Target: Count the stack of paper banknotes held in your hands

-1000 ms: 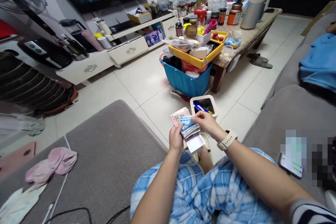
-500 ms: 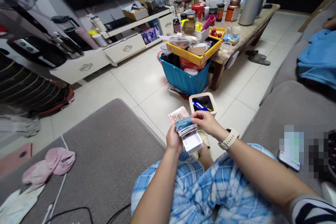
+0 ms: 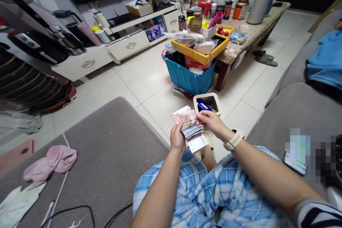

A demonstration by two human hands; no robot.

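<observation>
1. Spreading along the person's left side, a grey upholstered seat (image 3: pixel 93 149) takes up the most room from where I stand.
2. Farther off, a marble-topped coffee table (image 3: pixel 253 31) is crowded with jars (image 3: pixel 228 9) and a tall vacuum jug (image 3: pixel 259 5).
3. Someone sits facing that way in blue-and-white plaid trousers (image 3: pixel 192 185), knees apart.
4. By the table's near end, a blue basket (image 3: pixel 187 76) is heaped full, a yellow tray (image 3: pixel 196 55) sitting on top.
5. Nearer, a cream-rimmed waste bin (image 3: pixel 219 105) stands just past the hands, with a blue wrapper (image 3: pixel 205 105) inside.
6. The left hand (image 3: pixel 177 138) is closed round the left edge of a wad of banknotes (image 3: pixel 192 132). The right hand (image 3: pixel 212 123), a beige-strapped watch (image 3: pixel 234 139) on its wrist, pinches the upper right edge; from here I can't make out whether it has one note or several.
7. That wad is between the two hands, out in front of the knees. I'd expect it to be light and limp, the sheets sliding over one another and creasing easily, so a firm clamp on the left edge suits it.
8. A pinkish note marked 20 (image 3: pixel 187 118) shows uppermost, and a pale note (image 3: pixel 197 143) juts out below; either would lift best by a corner, gently, since thin paper tears.
</observation>
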